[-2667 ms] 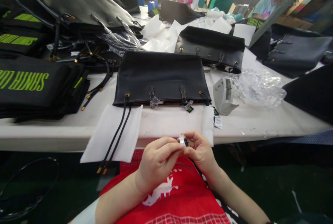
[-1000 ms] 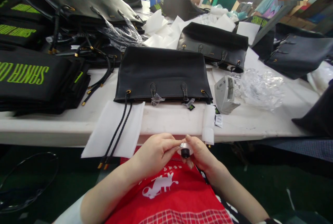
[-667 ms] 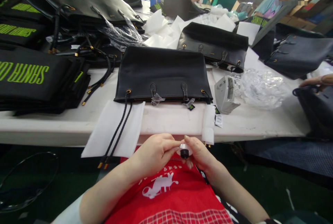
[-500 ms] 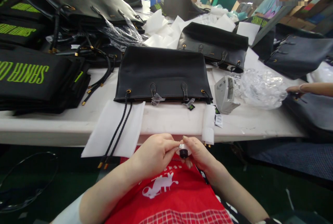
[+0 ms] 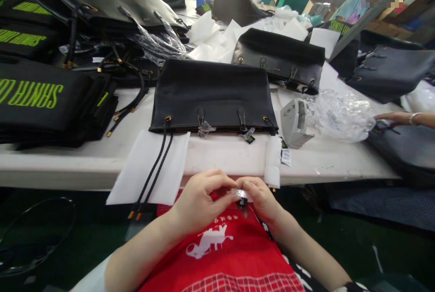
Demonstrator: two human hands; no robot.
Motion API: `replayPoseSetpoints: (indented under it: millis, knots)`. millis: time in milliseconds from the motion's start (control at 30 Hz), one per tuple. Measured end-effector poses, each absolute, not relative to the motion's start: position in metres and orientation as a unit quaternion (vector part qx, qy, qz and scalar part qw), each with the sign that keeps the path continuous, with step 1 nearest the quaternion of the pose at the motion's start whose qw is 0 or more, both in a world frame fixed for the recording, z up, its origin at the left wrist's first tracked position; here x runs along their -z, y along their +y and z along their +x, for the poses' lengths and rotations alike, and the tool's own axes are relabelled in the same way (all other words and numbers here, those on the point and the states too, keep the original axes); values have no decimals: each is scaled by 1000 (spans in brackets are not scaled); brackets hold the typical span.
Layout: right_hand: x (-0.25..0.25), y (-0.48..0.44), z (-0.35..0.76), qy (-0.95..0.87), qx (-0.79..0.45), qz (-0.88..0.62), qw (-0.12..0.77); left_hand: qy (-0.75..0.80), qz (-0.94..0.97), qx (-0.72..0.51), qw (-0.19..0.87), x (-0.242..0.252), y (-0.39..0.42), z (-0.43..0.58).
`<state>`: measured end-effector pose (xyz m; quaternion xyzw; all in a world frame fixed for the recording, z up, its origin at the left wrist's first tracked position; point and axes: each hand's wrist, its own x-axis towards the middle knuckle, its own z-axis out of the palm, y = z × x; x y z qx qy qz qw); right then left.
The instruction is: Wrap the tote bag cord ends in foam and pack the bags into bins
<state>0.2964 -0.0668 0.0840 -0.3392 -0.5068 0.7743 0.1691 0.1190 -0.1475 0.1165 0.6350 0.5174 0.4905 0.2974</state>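
**A:** Wrapped black piece (image 5: 241, 195): where is it held?
**B:** It is pinched between left hand (image 5: 200, 203) and right hand (image 5: 261, 199), each grip clenched on it, just before the worktop's (image 5: 326, 160) near edge, over the red apron (image 5: 224, 256).
**A:** How is it best handled?
**B:** Judged from this, the pale wrap should be kept taut and pressed down evenly.

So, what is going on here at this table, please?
A person in a red apron is at the white table and pinches a small black piece, partly covered in clear film, with the left hand and the right hand, just below the table edge. A black leather handbag lies flat in front, its cord handles over a white foam sheet. At the right, a co-worker's hand rests on another dark bag.
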Motion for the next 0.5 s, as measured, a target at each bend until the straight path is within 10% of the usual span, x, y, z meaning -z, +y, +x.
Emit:
replayPoseSetpoints:
  millis: [500]
  knots:
    - [-97,-61,303,-668,-665,-282,179,495,643,-523,260,-115,-151,121]
